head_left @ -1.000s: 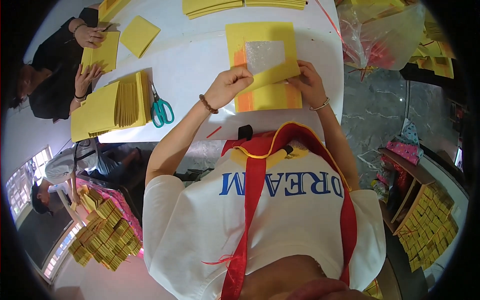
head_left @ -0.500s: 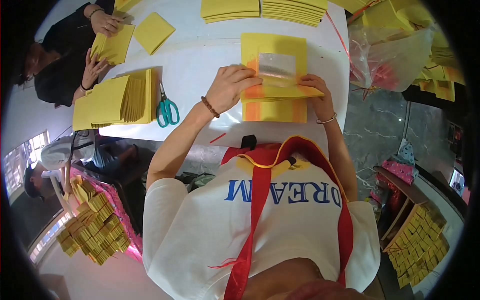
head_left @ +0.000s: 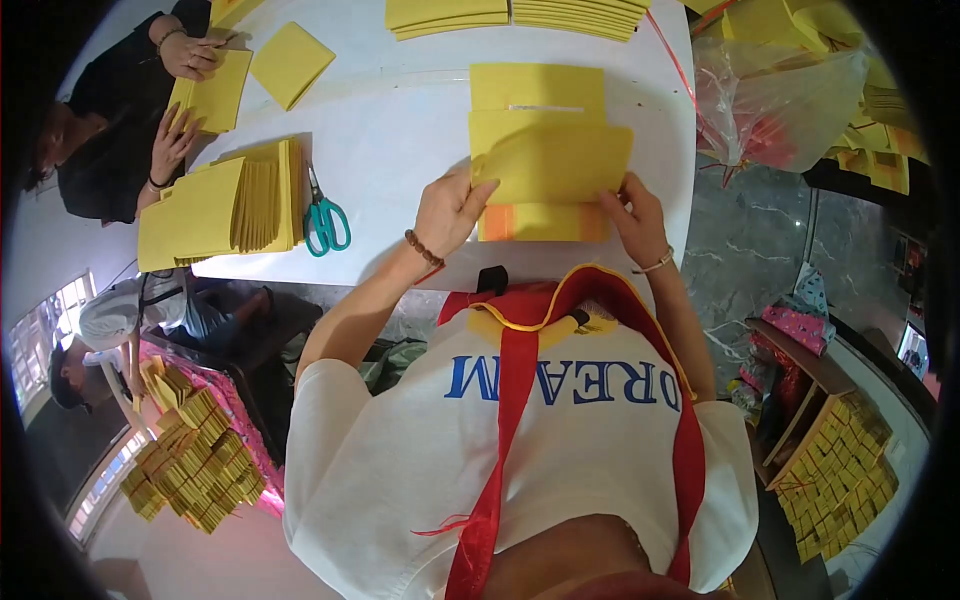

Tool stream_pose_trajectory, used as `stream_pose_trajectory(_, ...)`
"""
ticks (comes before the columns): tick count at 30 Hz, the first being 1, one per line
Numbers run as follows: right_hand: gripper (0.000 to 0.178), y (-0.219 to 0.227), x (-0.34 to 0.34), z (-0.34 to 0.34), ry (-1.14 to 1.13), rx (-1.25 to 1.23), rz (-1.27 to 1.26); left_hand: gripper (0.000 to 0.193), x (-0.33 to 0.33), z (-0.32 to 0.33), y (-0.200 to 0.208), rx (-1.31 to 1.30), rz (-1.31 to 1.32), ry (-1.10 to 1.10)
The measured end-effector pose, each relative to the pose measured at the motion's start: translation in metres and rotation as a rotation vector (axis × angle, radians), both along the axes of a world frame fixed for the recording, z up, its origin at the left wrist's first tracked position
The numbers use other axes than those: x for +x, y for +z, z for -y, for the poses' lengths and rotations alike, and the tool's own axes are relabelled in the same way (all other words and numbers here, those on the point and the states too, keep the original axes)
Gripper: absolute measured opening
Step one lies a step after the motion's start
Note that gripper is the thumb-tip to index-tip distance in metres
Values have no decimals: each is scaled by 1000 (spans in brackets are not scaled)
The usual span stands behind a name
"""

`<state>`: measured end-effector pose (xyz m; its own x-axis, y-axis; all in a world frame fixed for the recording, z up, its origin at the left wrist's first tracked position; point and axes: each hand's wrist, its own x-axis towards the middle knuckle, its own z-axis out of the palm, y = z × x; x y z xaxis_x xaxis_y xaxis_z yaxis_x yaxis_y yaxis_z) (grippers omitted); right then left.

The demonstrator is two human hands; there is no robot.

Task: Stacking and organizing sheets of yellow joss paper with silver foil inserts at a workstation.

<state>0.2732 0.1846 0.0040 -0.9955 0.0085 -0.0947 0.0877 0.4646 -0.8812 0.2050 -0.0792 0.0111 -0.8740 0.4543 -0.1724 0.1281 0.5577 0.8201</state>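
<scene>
the left hand grips the near left part of a folded yellow sheet, its thumb lying on top and the other fingers mostly hidden behind the edge, so their exact spread cannot be told. the right hand pinches the sheet's near right corner, thumb and fingers drawn narrow on it. the held sheet lies crosswise over a yellow paper piece on the white table, in front of the person; this lower piece shows beyond it at the far and near sides, with orange bands at its near end. a thin pale strip shows just beyond the sheet's far edge. to the left, well apart from the hands, green-handled scissors lie just beside a fanned stack of yellow paper. farther left, a co-worker has both hands on a yellow packet, near a tilted yellow square. two yellow stacks stand at the far side, and a clear plastic bag sits to the right.
</scene>
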Motion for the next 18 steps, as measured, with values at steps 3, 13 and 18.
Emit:
stream_pose_trajectory(3,28,-10,-6,11,-212,-98,19,25,-11,-10,1,18,150,94)
stream_pose_trajectory(13,39,-13,-19,13,-238,-42,49,49,-9,-12,-18,202,180,200)
stream_pose_trajectory(18,37,-15,-20,18,-291,-33,34,62,-14,-15,-16,130,152,208)
